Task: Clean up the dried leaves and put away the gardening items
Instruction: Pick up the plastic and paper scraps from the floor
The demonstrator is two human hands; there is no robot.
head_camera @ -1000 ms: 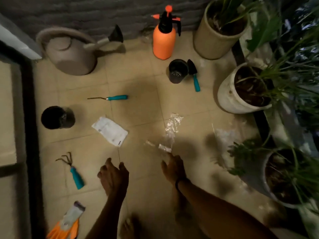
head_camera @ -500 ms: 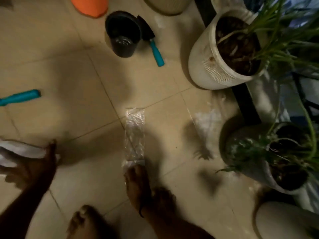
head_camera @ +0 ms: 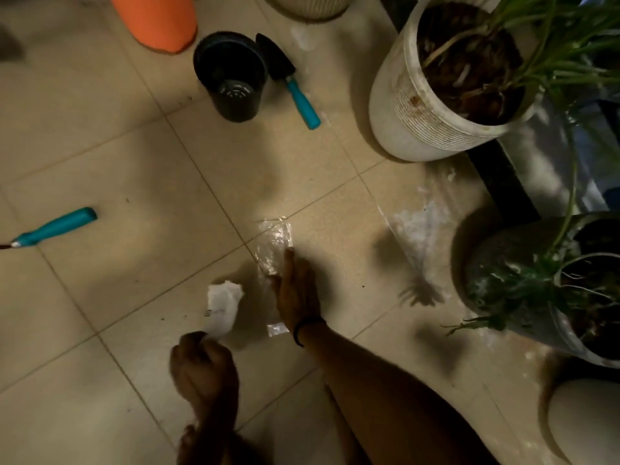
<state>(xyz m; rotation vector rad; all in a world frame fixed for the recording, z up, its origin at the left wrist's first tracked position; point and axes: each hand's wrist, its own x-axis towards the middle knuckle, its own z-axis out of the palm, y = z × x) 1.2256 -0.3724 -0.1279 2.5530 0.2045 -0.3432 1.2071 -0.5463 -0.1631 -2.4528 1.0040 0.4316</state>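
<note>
Tiled floor (head_camera: 100, 330): black pot (head_camera: 231, 75), trowel (head_camera: 292, 85), sprayer (head_camera: 157, 21).

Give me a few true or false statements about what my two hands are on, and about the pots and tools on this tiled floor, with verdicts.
1. The left-hand grip is curled round a crumpled white paper packet. True.
2. The round black plastic pot is full of soil. False: it is empty, and its drain holes show.
3. The right-hand grip holds the black-bladed, teal-handled trowel. False: its straight fingers rest on a clear plastic wrapper, and the trowel lies on the floor beside the black pot.
4. The white ribbed plant pot holds soil and long green leaves. True.
</note>
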